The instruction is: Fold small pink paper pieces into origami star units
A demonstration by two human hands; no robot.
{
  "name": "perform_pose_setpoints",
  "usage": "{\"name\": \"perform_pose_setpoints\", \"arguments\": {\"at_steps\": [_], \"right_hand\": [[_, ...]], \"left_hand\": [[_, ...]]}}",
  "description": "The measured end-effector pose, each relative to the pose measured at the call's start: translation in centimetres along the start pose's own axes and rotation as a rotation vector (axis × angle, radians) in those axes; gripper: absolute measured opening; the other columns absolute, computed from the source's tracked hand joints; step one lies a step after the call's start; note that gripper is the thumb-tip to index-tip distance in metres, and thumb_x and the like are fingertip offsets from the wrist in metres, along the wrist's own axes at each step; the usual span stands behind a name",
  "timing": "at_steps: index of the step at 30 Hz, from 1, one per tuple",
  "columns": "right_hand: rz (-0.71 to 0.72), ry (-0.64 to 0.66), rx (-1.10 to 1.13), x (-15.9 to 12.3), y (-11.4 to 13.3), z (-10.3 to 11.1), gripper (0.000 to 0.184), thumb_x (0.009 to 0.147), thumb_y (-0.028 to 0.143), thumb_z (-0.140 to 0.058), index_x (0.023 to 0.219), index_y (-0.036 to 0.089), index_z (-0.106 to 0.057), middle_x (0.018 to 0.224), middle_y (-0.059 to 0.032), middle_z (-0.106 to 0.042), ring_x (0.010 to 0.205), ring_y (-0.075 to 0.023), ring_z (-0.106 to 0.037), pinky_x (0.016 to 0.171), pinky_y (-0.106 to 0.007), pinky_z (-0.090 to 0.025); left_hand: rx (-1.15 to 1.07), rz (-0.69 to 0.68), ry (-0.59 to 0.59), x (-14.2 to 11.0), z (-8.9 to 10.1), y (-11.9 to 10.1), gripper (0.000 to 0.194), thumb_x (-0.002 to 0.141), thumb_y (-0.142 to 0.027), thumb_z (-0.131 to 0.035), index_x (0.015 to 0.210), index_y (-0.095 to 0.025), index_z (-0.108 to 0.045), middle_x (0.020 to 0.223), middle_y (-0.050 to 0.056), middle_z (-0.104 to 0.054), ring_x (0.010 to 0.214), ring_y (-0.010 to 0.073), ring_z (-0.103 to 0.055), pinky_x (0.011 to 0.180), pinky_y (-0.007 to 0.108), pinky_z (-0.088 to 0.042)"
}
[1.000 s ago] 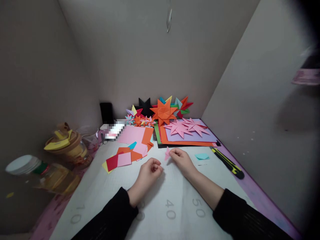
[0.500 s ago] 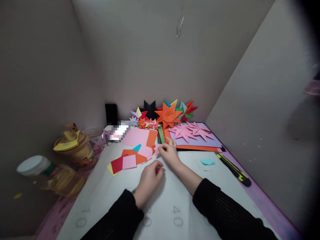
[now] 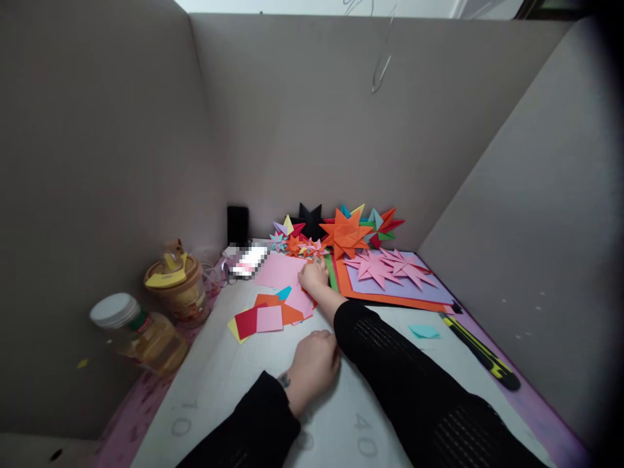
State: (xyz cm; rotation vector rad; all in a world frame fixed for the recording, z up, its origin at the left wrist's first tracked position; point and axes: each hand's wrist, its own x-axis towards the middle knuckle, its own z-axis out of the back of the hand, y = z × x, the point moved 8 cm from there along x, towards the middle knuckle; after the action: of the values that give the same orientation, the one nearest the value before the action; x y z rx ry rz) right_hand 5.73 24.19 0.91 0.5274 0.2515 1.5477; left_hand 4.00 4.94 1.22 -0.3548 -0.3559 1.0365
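Note:
My right hand (image 3: 314, 274) reaches far over the table to the back, beside the small folded paper stars (image 3: 312, 247) and above a pink paper sheet (image 3: 275, 270). Its fingers curl downward, and whatever they pinch is hidden. Nearer to me, my left hand (image 3: 316, 364) rests on the white table mat (image 3: 385, 364), curled into a loose fist with its fingertips out of sight. Left of both hands lie loose paper squares: a red one (image 3: 247, 322), a pink one (image 3: 270, 318), orange paper (image 3: 290, 314) and a yellow edge (image 3: 234, 330).
Large folded stars, one orange (image 3: 345, 233), stand at the back. Two pink stars (image 3: 373, 268) lie on stacked coloured sheets (image 3: 400, 300). At right are a yellow-black cutter knife (image 3: 480, 351) and turquoise paper (image 3: 424, 331). A phone (image 3: 249, 261), lidded cup (image 3: 175, 286) and jar (image 3: 156, 344) stand left.
My right hand has moved farther back, toward the small stars. My left hand has curled tighter on the mat. The head view has tilted up, showing the partition's top edge.

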Motion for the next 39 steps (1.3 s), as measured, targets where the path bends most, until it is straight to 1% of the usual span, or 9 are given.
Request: {"name": "perform_pose_setpoints", "arguments": {"at_steps": [3, 8, 10, 16, 21, 27, 32, 36, 39], "right_hand": [[0.011, -0.006, -0.040, -0.1, 0.1, 0.8, 0.028, 0.075, 0.027, -0.061, 0.101, 0.014, -0.061, 0.127, -0.0188, -0.050, 0.129, -0.0351, -0.026, 0.097, -0.046, -0.029], [0.175, 0.141, -0.039, -0.5, 1.1, 2.0, 0.021, 0.083, 0.027, -0.049, 0.099, 0.018, -0.059, 0.108, -0.0084, -0.062, 0.103, -0.0213, -0.053, 0.085, -0.030, -0.039], [0.264, 0.242, -0.047, -1.5, 1.8, 1.8, 0.019, 0.077, 0.029, -0.059, 0.093, 0.020, -0.061, 0.097, -0.0048, -0.065, 0.093, -0.0188, -0.057, 0.077, -0.025, -0.041], [0.310, 0.376, -0.146, -4.0, 2.2, 0.4, 0.061, 0.048, 0.038, -0.082, 0.100, 0.018, -0.058, 0.098, -0.0121, -0.065, 0.097, -0.0311, -0.056, 0.071, -0.031, -0.042], [0.266, 0.460, -0.152, -3.8, 2.1, -0.5, 0.052, 0.050, 0.039, -0.081, 0.094, 0.022, -0.060, 0.092, -0.0067, -0.067, 0.084, -0.0253, -0.062, 0.063, -0.028, -0.042], [0.222, 0.440, -0.102, -3.6, 2.1, 0.0, 0.039, 0.040, 0.033, -0.084, 0.070, 0.020, -0.061, 0.082, -0.0067, -0.067, 0.085, -0.0274, -0.061, 0.062, -0.029, -0.042], [0.251, 0.379, 0.134, -3.8, 3.2, 0.8, 0.031, 0.047, 0.015, -0.077, 0.071, 0.019, -0.059, 0.071, 0.0015, -0.064, 0.069, -0.0161, -0.059, 0.060, -0.023, -0.041], [0.254, 0.279, 0.423, -3.5, 3.4, 3.6, 0.026, 0.060, 0.019, -0.069, 0.083, 0.018, -0.058, 0.065, 0.0034, -0.061, 0.062, -0.0127, -0.059, 0.057, -0.022, -0.044], [0.216, 0.161, 0.608, -3.9, 1.1, 7.2, 0.023, 0.068, 0.029, -0.062, 0.086, 0.016, -0.055, 0.068, 0.0011, -0.062, 0.063, -0.0135, -0.060, 0.059, -0.024, -0.047]], "left_hand": [[0.017, -0.013, 0.005, 0.0, 0.0, -0.1, 0.021, 0.086, -0.020, -0.039, 0.086, -0.017, -0.060, 0.082, 0.009, -0.064, 0.075, 0.0210, -0.058, 0.065, 0.030, -0.040], [0.018, -0.035, 0.020, 0.0, 0.1, -0.3, 0.020, 0.085, -0.018, -0.041, 0.085, -0.017, -0.061, 0.082, 0.009, -0.064, 0.078, 0.0209, -0.058, 0.067, 0.029, -0.041], [0.020, -0.042, 0.021, 0.0, 0.0, -0.3, 0.019, 0.084, -0.017, -0.042, 0.086, -0.017, -0.061, 0.082, 0.009, -0.064, 0.078, 0.0214, -0.058, 0.068, 0.030, -0.042], [0.026, -0.037, 0.018, 0.0, -0.2, -0.2, 0.020, 0.086, -0.018, -0.041, 0.085, -0.016, -0.061, 0.083, 0.010, -0.064, 0.079, 0.0220, -0.058, 0.069, 0.031, -0.042], [0.050, -0.071, 0.000, -0.1, -0.2, -0.3, 0.021, 0.087, -0.020, -0.039, 0.084, -0.016, -0.060, 0.081, 0.009, -0.064, 0.077, 0.0221, -0.058, 0.068, 0.031, -0.042], [0.054, -0.076, 0.002, -0.2, -0.2, -0.3, 0.022, 0.087, -0.021, -0.039, 0.084, -0.016, -0.060, 0.081, 0.009, -0.063, 0.077, 0.0218, -0.057, 0.068, 0.031, -0.042], [0.060, -0.079, 0.002, -0.2, 0.0, -0.5, 0.022, 0.086, -0.020, -0.039, 0.084, -0.016, -0.061, 0.081, 0.009, -0.063, 0.076, 0.0217, -0.058, 0.067, 0.031, -0.042], [0.014, -0.063, 0.006, -0.3, 0.2, -0.6, 0.020, 0.084, -0.018, -0.043, 0.084, -0.017, -0.062, 0.082, 0.009, -0.065, 0.078, 0.0208, -0.058, 0.069, 0.029, -0.042], [-0.056, -0.019, -0.030, -0.2, 1.1, 0.0, 0.019, 0.082, -0.017, -0.045, 0.086, -0.017, -0.063, 0.084, 0.008, -0.066, 0.079, 0.0197, -0.058, 0.069, 0.028, -0.042]]}}
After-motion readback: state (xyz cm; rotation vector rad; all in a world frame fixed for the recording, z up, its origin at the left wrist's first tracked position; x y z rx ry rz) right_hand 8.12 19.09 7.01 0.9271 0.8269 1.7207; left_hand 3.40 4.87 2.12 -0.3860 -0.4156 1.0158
